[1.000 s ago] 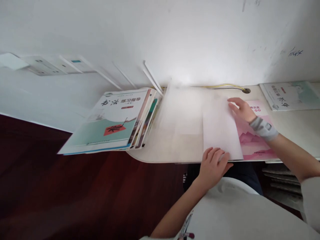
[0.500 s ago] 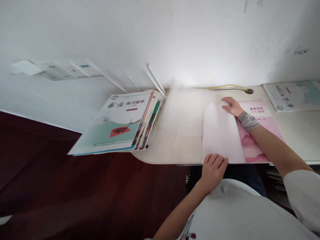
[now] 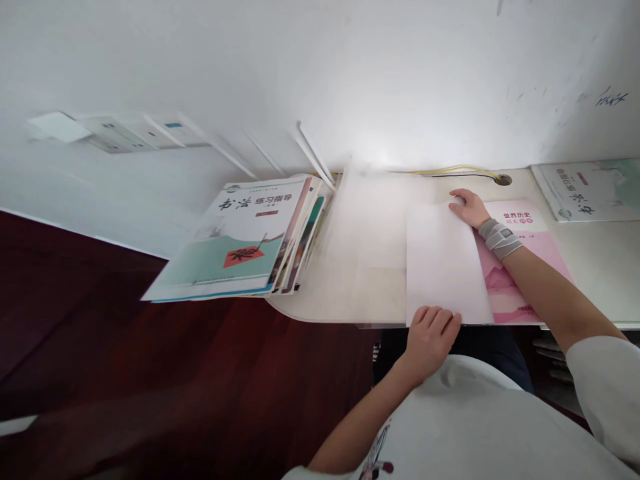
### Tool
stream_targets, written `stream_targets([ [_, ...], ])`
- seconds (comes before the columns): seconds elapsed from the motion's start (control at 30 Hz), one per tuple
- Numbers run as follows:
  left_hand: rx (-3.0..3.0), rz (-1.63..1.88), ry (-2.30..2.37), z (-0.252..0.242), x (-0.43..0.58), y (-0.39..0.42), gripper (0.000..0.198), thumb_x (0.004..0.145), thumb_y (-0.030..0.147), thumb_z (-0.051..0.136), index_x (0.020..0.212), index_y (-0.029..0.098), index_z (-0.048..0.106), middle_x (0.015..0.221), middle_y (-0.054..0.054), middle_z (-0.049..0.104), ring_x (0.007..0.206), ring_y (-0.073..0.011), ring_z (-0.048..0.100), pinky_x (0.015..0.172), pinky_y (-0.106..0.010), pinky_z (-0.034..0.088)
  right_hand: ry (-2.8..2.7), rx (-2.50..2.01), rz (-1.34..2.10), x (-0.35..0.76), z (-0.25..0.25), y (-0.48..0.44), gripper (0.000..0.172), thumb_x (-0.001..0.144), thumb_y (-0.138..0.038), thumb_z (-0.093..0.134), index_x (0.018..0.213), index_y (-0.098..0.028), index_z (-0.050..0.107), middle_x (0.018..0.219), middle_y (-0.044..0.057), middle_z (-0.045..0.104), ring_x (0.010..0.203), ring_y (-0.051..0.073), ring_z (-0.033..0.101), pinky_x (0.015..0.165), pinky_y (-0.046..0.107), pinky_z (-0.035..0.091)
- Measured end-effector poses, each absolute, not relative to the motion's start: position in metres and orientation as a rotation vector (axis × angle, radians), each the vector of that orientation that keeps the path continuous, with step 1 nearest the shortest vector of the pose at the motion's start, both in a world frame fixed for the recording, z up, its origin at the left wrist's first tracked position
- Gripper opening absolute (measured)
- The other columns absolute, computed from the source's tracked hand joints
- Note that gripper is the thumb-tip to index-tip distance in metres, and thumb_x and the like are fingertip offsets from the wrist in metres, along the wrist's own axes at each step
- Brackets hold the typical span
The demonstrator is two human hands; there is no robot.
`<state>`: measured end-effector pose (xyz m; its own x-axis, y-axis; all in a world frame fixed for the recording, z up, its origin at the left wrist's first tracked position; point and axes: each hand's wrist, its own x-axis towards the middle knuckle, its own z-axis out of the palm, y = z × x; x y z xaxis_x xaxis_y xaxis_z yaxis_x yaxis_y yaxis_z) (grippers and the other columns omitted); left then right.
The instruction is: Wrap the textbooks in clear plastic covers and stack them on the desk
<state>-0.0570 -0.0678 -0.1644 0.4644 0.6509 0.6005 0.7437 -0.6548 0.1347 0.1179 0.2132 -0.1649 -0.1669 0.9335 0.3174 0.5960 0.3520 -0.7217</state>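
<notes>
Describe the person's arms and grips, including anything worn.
The right sleeve is loose, white and short; only an edge of the white left sleeve shows. A grey wristband with a darker rectangular patch circles the right arm. Left grip and right grip are gloveless.

My single view comes from a head-worn camera, above and close to the surface point(image 3: 600, 260), facing forward and down. I see its near edge crossing below mid-frame, its rounded left corner, and its far edge against the wall point(image 3: 400, 80); its right end runs out of frame.
</notes>
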Motion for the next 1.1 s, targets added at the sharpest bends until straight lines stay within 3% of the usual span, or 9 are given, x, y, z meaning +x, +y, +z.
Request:
stream_targets([
  [0.1,-2.526,-0.996,-1.259,-0.163,-0.062,-0.068,0.013,0.085,0.011,0.053,0.095,0.018,0.059,0.079,-0.002,0.063,0.078,-0.0129,0.055,0.074,-0.03,0.037,-1.886,-1.316,0.607,0.114,-0.161,0.212,0.046,0.074,-0.05,0.054,0.104,-0.017,0.064,0.107,0.011,0.063,0.104,0.027,0.057,0.1,0.047,0.039],
  [0.23,-2.467,-1.033,-1.282,-0.159,-0.069,-0.069,0.014,0.083,0.01,0.054,0.093,0.018,0.06,0.078,-0.002,0.063,0.079,-0.0141,0.055,0.075,-0.031,0.037,-1.829,-1.291,0.691,0.114,-0.157,0.204,0.062,0.077,-0.062,0.046,0.116,-0.016,0.059,0.122,0.013,0.057,0.114,0.026,0.052,0.101,0.045,0.038],
  [0.4,-2.506,-0.963,-1.246,-0.159,-0.07,-0.072,0.011,0.084,0.011,0.055,0.092,0.017,0.06,0.075,-0.001,0.062,0.076,-0.0135,0.054,0.075,-0.031,0.038,-2.069,-1.171,0.702,0.122,-0.158,0.198,0.07,0.072,-0.064,0.054,0.128,-0.022,0.051,0.14,0.01,0.044,0.13,0.028,0.038,0.11,0.048,0.028],
  [0.53,-2.482,-0.986,-1.27,-0.161,-0.069,-0.072,0.013,0.083,0.011,0.056,0.093,0.018,0.06,0.077,-0.002,0.062,0.079,-0.0136,0.055,0.076,-0.03,0.037,-2.212,-1.17,0.647,0.122,-0.16,0.198,0.076,0.073,-0.065,0.052,0.133,-0.02,0.047,0.146,0.01,0.036,0.136,0.028,0.028,0.113,0.047,0.022],
  [0.7,-2.496,-1.002,-1.222,-0.164,-0.062,-0.07,0.021,0.082,0.01,0.056,0.101,0.019,0.059,0.079,-0.001,0.062,0.079,-0.0133,0.054,0.074,-0.029,0.036,-2.214,-1.203,0.522,0.116,-0.164,0.195,0.074,0.078,-0.068,0.043,0.134,-0.019,0.047,0.146,0.009,0.036,0.138,0.03,0.024,0.114,0.05,0.02],
  [0.9,-2.524,-1.025,-1.173,-0.163,-0.062,-0.067,0.015,0.084,0.012,0.055,0.097,0.018,0.06,0.078,-0.001,0.062,0.077,-0.013,0.053,0.073,-0.029,0.037,-2.206,-1.22,0.537,0.12,-0.165,0.198,0.076,0.074,-0.066,0.049,0.131,-0.016,0.05,0.144,0.012,0.04,0.135,0.03,0.032,0.112,0.048,0.024],
  [1.1,-2.453,-1.045,-1.281,-0.162,-0.072,-0.074,0.017,0.083,0.01,0.057,0.097,0.018,0.06,0.079,-0.002,0.064,0.081,-0.0144,0.056,0.076,-0.031,0.038,-2.313,-1.165,0.48,0.118,-0.163,0.195,0.071,0.074,-0.062,0.054,0.13,-0.017,0.052,0.145,0.012,0.037,0.137,0.032,0.025,0.112,0.052,0.023],
])
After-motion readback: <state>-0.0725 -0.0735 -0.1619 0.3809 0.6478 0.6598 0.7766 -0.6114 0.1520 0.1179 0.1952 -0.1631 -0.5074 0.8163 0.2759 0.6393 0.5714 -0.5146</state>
